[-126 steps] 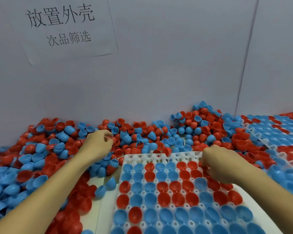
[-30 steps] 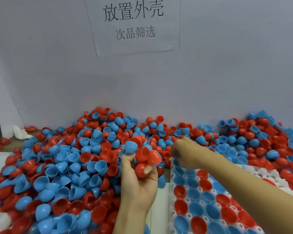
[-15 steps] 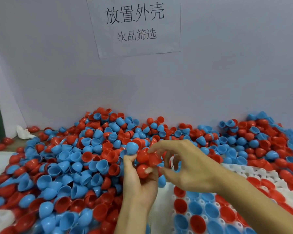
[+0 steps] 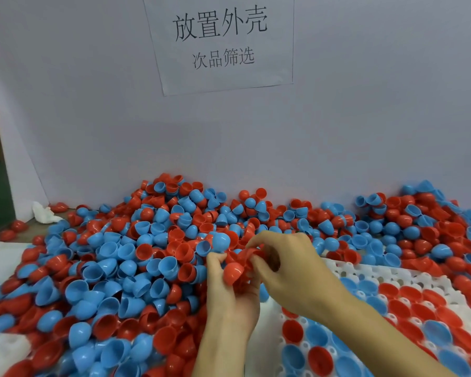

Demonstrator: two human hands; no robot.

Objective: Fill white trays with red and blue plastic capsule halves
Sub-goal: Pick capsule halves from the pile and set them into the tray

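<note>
The left hand (image 4: 233,292) cups a handful of capsule halves (image 4: 235,270), fingers curled. The right hand (image 4: 288,268), at its 3 o'clock, pinches a red half (image 4: 252,254) from that handful, beside the white tray (image 4: 365,270).

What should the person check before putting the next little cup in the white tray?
1. Left hand holds a supply of capsule halves: ok, several red ones and a blue one in its grip.
2. Right hand has pinched one half: cannot tell, its fingertips are at the handful but the grasp is hidden.
3. White tray has empty holes: ok, open holes along its far edge.
4. Tray within reach: ok, directly under the right forearm.
5. Picked half is undamaged: cannot tell.
</note>
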